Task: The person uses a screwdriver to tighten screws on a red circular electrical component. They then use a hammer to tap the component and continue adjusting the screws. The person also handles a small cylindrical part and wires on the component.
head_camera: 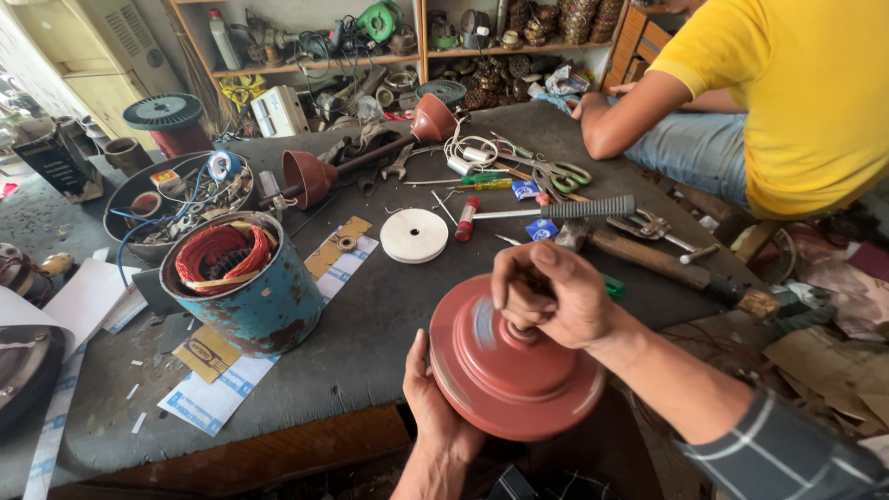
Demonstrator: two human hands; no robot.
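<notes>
A round dark-red metal motor cover point(500, 375) is held tilted in front of me at the table's near edge. My left hand point(428, 407) cups it from underneath on its left rim. My right hand point(548, 294) is closed over the hub at its centre, fingers curled around the shaft. The cover looks slightly blurred. A blue rusty motor housing point(252, 296) with red and yellow copper winding point(220, 252) stands on the dark table point(370, 324) to the left.
A white disc point(414, 235), a hammer point(667, 264), a screwdriver point(546, 211), scissors point(556, 173), pliers and a red two-ended shaft point(370, 153) lie on the table. A bowl of parts point(176, 199) sits at the left. A person in a yellow shirt point(796, 93) sits at the far right.
</notes>
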